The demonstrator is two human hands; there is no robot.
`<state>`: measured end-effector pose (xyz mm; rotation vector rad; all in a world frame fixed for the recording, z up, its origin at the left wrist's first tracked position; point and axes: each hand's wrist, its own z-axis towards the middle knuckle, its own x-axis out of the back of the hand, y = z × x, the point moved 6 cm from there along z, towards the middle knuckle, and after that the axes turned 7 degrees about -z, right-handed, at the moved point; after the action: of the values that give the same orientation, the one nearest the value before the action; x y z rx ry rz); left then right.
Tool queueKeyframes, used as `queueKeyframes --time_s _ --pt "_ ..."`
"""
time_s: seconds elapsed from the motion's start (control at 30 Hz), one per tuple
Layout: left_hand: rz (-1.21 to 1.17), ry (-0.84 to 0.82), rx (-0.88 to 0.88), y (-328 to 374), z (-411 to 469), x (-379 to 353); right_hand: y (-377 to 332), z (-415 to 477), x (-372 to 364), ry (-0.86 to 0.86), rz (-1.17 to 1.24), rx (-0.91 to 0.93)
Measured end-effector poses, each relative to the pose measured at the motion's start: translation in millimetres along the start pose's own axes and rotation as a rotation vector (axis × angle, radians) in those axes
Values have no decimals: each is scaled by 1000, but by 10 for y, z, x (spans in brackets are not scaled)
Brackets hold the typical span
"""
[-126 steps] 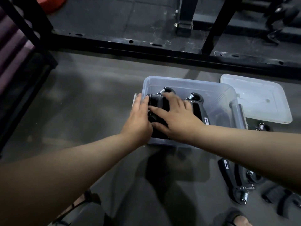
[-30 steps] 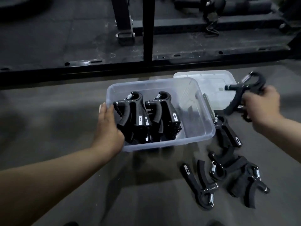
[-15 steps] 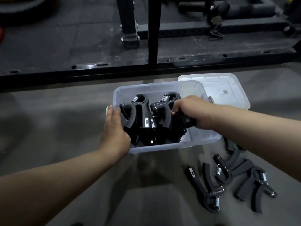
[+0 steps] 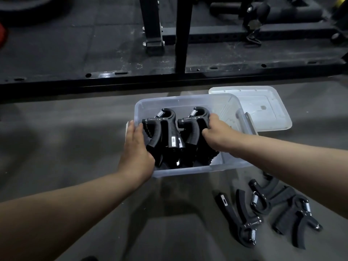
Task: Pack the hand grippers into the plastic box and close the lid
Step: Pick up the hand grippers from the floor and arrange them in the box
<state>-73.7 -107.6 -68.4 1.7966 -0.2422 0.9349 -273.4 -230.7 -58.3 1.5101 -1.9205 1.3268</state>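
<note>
dim, flat light | soft shadows | edges bowed (wide lens) | slightly soft

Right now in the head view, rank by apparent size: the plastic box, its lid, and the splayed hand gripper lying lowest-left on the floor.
1. Plastic box, largest.
2. Lid: looks smaller, but the box hides part of it and it lies farther away, so the gap is unsure.
3. Floor hand gripper, clearly smallest.

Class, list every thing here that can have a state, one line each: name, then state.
Plastic box: open, partly filled.
Lid: off, lying behind the box.
Packed grippers: standing in the box.
Loose grippers: on the floor.
Left hand: at the box's left wall.
Right hand: gripping a packed gripper.
</note>
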Motion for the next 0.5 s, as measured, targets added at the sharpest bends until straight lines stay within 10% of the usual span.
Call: queueKeyframes --time_s 0.3,0.5 --pt "7 1 -10 -15 6 -1 -33 79 -22 6 62 -52" --pt "15 -3 -15 -4 10 5 -183 -74 112 190 -153 256"
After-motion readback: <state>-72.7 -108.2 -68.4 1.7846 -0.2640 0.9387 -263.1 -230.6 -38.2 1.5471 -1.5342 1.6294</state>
